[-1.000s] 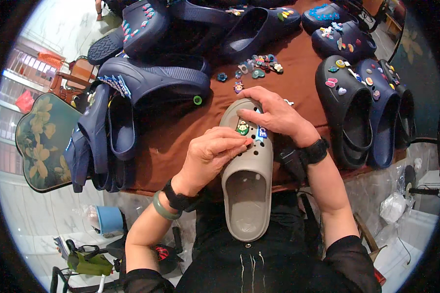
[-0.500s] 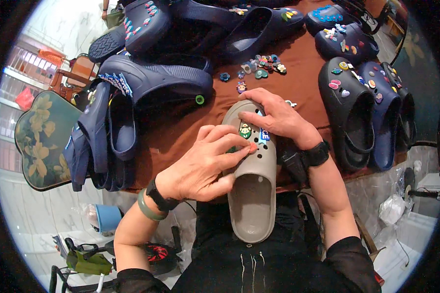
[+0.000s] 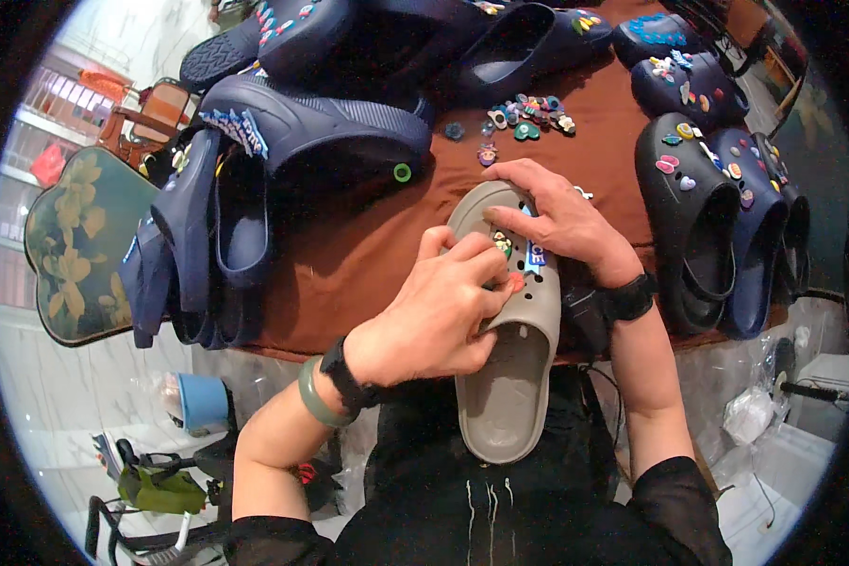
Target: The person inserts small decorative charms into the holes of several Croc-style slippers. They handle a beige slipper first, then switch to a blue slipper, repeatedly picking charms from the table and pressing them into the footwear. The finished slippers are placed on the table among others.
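A grey clog (image 3: 507,415) with a holed upper lies toe away from me, its heel toward my lap at the table's front edge. My right hand (image 3: 561,224) is wrapped over the clog's toe and right side, thumb lying across the upper. My left hand (image 3: 453,307) is closed at the left side of the upper, its fingertips pinching a small orange shoe charm (image 3: 516,281) against the holes. Just beyond those fingers sits a green and white figure charm (image 3: 502,243). Beside it a blue charm with lettering (image 3: 535,253) is partly covered by my right hand.
Loose shoe charms (image 3: 533,118) are heaped on the brown cloth (image 3: 349,245) beyond the clog. A green ring-shaped charm (image 3: 402,173) lies left of them. Navy clogs (image 3: 321,127) stand at the left and back; a black clog (image 3: 684,217) and others line the right.
The view has shifted slightly, so the table things appear farther right. My left hand has turned and its fingers curl more tightly over the upper. My right hand keeps its hold on the toe.
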A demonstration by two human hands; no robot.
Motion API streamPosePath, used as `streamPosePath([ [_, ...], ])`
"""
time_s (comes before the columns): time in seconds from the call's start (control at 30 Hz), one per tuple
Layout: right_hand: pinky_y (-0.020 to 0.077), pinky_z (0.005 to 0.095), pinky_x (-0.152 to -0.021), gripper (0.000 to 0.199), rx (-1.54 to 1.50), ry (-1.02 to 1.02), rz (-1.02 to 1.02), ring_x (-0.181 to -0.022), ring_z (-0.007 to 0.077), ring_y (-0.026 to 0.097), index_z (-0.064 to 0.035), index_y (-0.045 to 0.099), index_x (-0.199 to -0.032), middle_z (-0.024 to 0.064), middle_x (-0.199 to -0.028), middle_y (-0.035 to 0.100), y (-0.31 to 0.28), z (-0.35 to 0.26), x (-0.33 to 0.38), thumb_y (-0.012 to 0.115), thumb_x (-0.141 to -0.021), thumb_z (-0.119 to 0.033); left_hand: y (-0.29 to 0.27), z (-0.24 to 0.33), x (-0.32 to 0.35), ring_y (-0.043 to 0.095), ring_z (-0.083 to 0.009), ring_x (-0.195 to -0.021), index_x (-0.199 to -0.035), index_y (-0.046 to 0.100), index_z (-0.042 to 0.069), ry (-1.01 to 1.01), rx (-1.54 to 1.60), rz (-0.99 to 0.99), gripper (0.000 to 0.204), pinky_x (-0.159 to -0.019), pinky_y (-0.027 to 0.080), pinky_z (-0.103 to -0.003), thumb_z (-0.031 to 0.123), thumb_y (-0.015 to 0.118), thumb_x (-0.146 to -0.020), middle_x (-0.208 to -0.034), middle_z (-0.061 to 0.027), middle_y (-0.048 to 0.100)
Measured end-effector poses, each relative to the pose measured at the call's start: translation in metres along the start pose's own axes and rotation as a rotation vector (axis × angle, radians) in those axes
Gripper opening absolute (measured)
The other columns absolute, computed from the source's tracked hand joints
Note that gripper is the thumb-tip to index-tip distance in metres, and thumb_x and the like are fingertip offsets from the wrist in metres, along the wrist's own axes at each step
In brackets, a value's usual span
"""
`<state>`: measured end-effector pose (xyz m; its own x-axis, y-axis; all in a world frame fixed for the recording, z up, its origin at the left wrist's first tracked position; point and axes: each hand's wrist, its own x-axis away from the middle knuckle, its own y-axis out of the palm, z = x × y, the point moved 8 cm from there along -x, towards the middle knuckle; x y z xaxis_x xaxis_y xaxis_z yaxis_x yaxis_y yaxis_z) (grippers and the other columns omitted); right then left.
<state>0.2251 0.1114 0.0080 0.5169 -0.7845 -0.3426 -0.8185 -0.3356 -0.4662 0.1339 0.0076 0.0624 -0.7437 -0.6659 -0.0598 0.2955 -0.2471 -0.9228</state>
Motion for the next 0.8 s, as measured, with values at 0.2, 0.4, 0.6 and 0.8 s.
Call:
streamPosePath([
  [0.2, 0.0448, 0.0391, -0.095, 0.039, 0.346, -0.187, 0.176, -0.112, 0.0331, 0.054, -0.0014, 0.062, -0.112, 0.0151, -0.115, 0.059, -0.022, -0.034, 0.01, 0.075, -0.08, -0.02, 0.002, -0.014, 0.004, 0.051, -0.0219, -0.108, -0.105, 0.074, 0.008, -0.031, 0.132, 0.123, 0.042, -0.091, 0.03, -0.04, 0.022, 0.069, -0.066, -0.1, -0.0054, 0.06],
  [0.4, 0.0437, 0.0438, -0.093, 0.05, 0.555, -0.242, -0.215, -0.106, 0.0343, 0.054, -0.0044, 0.062, -0.111, 0.0133, -0.111, 0.059, -0.005, -0.119, 0.057, 0.079, -0.066, -0.018, 0.005, -0.022, 0.03, 0.054, -0.0205, -0.109, -0.109, 0.073, 0.009, -0.114, 0.239, 0.405, 0.045, -0.092, 0.03, -0.038, 0.024, 0.076, -0.066, -0.107, -0.0048, 0.065],
  [0.6, 0.0465, 0.0412, -0.086, 0.041, 0.894, -0.136, -0.1, -0.099, 0.0313, 0.057, -0.0003, 0.059, -0.113, 0.0156, -0.107, 0.059, 0.024, -0.113, 0.068, 0.066, -0.073, -0.007, 0.0, -0.027, 0.036, 0.059, -0.0274, -0.112, -0.113, 0.069, 0.004, -0.082, 0.431, 0.432, 0.048, -0.097, 0.038, -0.042, 0.037, 0.075, -0.079, -0.115, -0.0119, 0.066],
  [0.8, 0.0472, 0.0379, -0.079, 0.027, 1.26, -0.199, -0.051, -0.092, 0.0279, 0.057, 0.0004, 0.061, -0.102, 0.0132, -0.098, 0.059, 0.043, -0.121, 0.055, 0.062, -0.076, -0.007, 0.003, -0.055, 0.055, 0.062, -0.0323, -0.11, -0.114, 0.065, -0.001, -0.155, 0.634, 0.453, 0.036, -0.094, 0.047, -0.041, 0.029, 0.057, -0.097, -0.113, -0.0187, 0.067],
])
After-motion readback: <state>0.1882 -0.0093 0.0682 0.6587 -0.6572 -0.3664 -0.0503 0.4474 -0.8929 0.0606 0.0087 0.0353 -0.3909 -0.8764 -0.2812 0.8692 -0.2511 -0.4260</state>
